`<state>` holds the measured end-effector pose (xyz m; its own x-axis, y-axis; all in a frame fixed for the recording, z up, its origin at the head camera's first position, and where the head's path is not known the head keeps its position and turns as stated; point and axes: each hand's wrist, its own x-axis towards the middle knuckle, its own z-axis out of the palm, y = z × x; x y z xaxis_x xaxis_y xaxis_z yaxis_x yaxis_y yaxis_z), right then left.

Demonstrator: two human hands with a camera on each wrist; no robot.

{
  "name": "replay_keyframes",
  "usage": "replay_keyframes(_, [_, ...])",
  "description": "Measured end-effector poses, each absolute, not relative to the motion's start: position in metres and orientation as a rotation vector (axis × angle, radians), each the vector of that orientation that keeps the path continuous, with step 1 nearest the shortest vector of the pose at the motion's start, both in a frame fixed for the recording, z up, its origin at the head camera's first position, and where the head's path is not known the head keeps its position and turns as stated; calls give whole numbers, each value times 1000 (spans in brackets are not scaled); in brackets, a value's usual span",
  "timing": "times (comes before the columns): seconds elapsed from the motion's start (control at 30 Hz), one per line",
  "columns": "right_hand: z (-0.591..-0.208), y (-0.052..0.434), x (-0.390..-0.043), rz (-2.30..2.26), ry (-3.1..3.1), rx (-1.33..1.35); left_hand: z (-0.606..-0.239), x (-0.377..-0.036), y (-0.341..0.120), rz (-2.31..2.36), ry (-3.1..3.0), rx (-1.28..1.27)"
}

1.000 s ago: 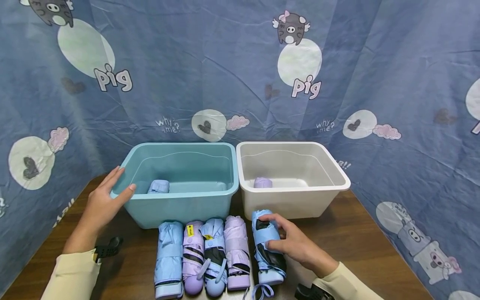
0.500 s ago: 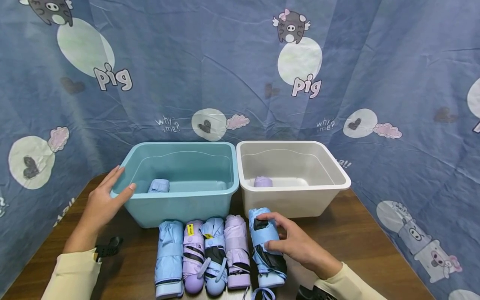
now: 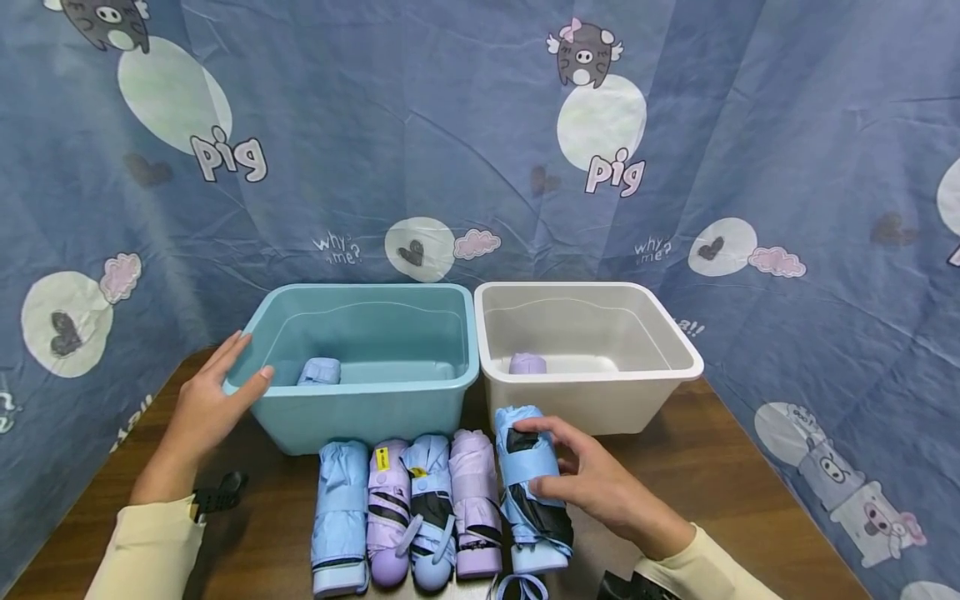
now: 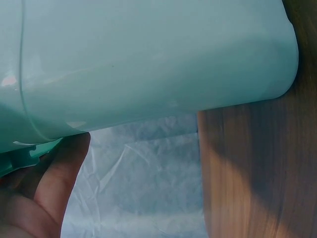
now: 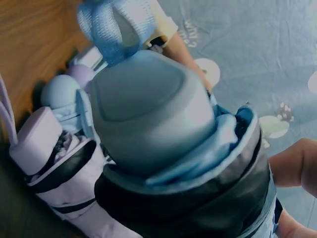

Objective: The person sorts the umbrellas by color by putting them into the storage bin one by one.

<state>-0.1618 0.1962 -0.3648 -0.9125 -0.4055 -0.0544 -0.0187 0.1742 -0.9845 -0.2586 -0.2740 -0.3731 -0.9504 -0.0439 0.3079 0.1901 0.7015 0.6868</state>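
The right hand (image 3: 592, 483) curls round the blue folded umbrella (image 3: 528, 487), rightmost in the near row, just in front of the white bin (image 3: 588, 379). It looks light, soft-skinned over a stiff core; mid-body is the surest hold. The left hand (image 3: 206, 408) rests open-fingered on the teal bin (image 3: 360, 408). The binned umbrellas are mostly hidden.

bins (image 3: 360, 412) block rear | umbrella row (image 3: 408, 508) fills centre | table (image 3: 720, 475) right side free

Glossy smooth plastic teal bin (image 3: 360, 412), matt cloth blue umbrella (image 3: 528, 479), wood-grain table (image 3: 712, 475).
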Motion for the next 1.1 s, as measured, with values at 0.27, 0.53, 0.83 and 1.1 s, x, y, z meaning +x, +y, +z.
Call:
replay_keyframes(0.27, [-354,194,-163,-1801,2180,-380,-375,-261,-272,-1101,-2607,-117])
replay_keyframes(0.53, [-340,189,-164,-1846,2150,-396,-374,-262,-271,-1107,-2607,-111])
replay_keyframes(0.83, [-322,182,-174,-1835,2173,-431,-375,-259,-269,-1123,-2619,-110])
replay_keyframes(1.1, [-305,164,-196,-1879,2192,-440,-374,-259,-274,-1107,-2607,-102])
